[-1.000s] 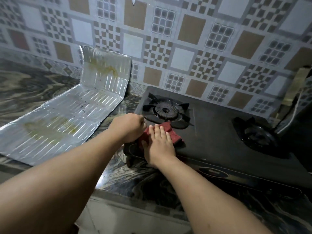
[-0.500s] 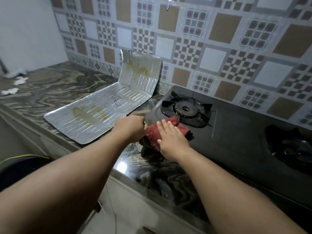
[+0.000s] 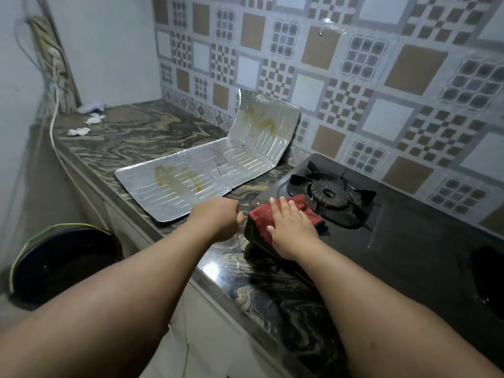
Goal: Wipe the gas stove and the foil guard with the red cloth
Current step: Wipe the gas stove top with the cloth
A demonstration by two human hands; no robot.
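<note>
Pressing flat on the red cloth [image 3: 283,216], my right hand [image 3: 291,230] lies palm down with fingers spread, holding the cloth against the near left corner of the gas stove [image 3: 409,241], just in front of the left burner [image 3: 330,193]. My left hand [image 3: 218,222] is clenched in a loose fist just beside the cloth, at the stove's left edge; I cannot tell whether it pinches a corner of the cloth or the stove rim, or only rests there.

The risks, as I judge them: the cloth sits close against the burner's pan support, so a wide stroke could snag it on the prongs and drag the grate askew. The stove corner lies near the table [image 3: 152,137] edge, so a hard push could shift the whole stove. The foil guard [image 3: 207,175] lies well to the left, flat on the table with its far end bent up against the tiled wall [image 3: 354,85]; it carries yellowish stains and some dark marks. It looks thin, so heavy pressure there could crease or tear it, or slide it toward the edge, where a dark bucket [image 3: 65,257] stands below.

I can read no brand, label or writing; the dark marks on the foil are too blurred to make out.
</note>
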